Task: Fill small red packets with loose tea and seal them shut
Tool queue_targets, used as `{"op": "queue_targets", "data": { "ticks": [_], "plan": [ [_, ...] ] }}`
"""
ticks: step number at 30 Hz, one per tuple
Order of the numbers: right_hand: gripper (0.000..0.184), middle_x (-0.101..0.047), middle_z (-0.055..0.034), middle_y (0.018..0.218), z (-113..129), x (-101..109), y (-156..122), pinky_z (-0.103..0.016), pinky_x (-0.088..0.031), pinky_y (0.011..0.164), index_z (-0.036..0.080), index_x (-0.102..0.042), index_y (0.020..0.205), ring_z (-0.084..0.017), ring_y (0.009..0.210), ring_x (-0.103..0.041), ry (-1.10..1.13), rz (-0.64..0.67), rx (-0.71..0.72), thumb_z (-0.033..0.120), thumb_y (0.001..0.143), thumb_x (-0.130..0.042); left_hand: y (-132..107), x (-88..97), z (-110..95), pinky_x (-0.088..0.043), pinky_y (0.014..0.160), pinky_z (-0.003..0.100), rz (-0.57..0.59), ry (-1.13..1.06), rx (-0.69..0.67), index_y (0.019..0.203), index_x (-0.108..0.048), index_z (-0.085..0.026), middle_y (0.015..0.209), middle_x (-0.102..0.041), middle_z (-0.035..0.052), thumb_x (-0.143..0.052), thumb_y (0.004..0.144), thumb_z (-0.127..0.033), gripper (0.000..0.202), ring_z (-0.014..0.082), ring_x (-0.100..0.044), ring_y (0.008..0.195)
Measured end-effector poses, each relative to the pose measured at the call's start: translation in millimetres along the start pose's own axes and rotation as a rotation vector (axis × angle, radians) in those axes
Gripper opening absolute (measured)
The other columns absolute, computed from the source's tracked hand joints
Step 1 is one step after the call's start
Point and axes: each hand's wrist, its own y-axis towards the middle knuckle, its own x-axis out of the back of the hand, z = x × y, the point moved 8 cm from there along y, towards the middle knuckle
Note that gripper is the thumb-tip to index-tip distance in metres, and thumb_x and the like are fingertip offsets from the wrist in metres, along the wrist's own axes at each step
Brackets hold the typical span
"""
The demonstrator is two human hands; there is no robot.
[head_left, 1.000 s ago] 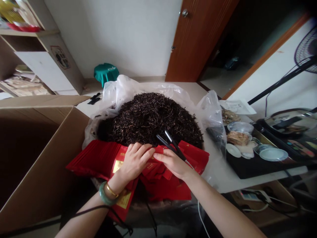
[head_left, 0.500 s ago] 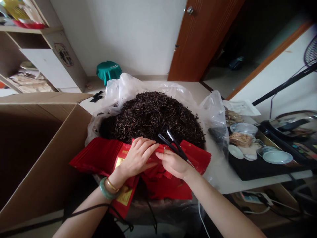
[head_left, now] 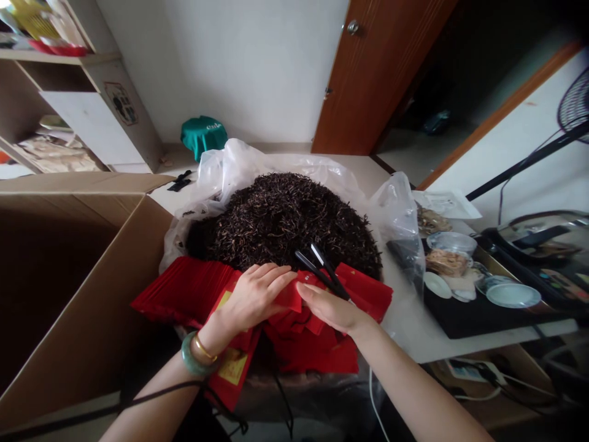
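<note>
A big heap of dark dried tea leaves (head_left: 280,218) fills a clear plastic bag (head_left: 230,166) in front of me. Several red packets (head_left: 184,288) lie fanned along its near edge. My left hand (head_left: 251,294) rests on the packets with its fingers curled around one red packet (head_left: 288,298). My right hand (head_left: 329,307) pinches the same packet from the right. A black clamp-like tool (head_left: 322,270) with two prongs lies just beyond my right hand, pointing into the leaves.
An open cardboard box (head_left: 69,276) stands at the left. At the right a black tray (head_left: 473,307) carries small bowls and dishes, with a cooker (head_left: 547,236) behind it. A green stool (head_left: 202,135), shelves (head_left: 73,98) and a wooden door (head_left: 381,67) lie beyond.
Both hands stay on the red packets; the fingers have shifted slightly as they work one packet between them. The view has barely moved.
</note>
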Motion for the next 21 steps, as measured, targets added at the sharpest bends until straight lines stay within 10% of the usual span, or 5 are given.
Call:
{"op": "queue_targets", "data": {
  "ticks": [7, 12, 17, 21],
  "plan": [
    [0.067, -0.061, -0.0098, 0.131, 52.1, -26.4, -6.0, -0.046, -0.025, 0.115, 0.019, -0.063, 0.121, -0.025, 0.133, -0.043, -0.074, 0.128, 0.078, 0.071, 0.084, -0.043, -2.0, 13.0, 19.9, -0.052, 0.093, 0.038, -0.153, -0.134, 0.123, 0.122, -0.053, -0.018, 0.119, -0.067, 0.01, -0.068, 0.073, -0.017, 0.051, 0.0243, -0.062, 0.11],
    [0.074, -0.07, -0.0125, 0.114, 85.3, 10.3, -6.3, -0.047, -0.038, 0.105, 0.017, -0.068, 0.109, -0.026, 0.116, -0.06, -0.049, -0.034, 0.1, 0.077, 0.082, -0.034, -7.0, 25.7, 42.9, -0.054, 0.09, 0.037, -0.304, -0.17, 0.264, 0.118, -0.055, -0.019, 0.112, -0.069, 0.0084, -0.067, 0.068, -0.012, 0.052, 0.0225, -0.065, 0.104],
    [0.03, -0.072, -0.0112, 0.095, 77.8, 54.4, 26.9, -0.038, -0.057, 0.072, 0.017, -0.066, 0.096, -0.022, 0.083, -0.069, -0.29, -0.372, 0.111, 0.043, 0.089, -0.051, -12.8, 24.6, 57.3, -0.057, 0.082, 0.034, -0.308, -0.2, 0.409, 0.119, -0.051, -0.019, 0.109, -0.07, 0.0073, -0.071, 0.068, -0.02, 0.055, 0.0211, -0.068, 0.094],
    [0.045, -0.06, -0.0111, 0.128, 59.6, 15.6, 68.6, -0.04, -0.049, 0.095, 0.02, -0.056, 0.124, -0.024, 0.115, -0.058, -0.995, -0.211, 0.124, 0.01, 0.08, -0.055, -14.8, 23.0, 55.9, -0.058, 0.073, 0.029, -0.306, -0.164, 0.395, 0.127, -0.042, -0.021, 0.12, -0.064, 0.0098, -0.071, 0.072, -0.026, 0.062, 0.0201, -0.07, 0.092]
  ]
}}
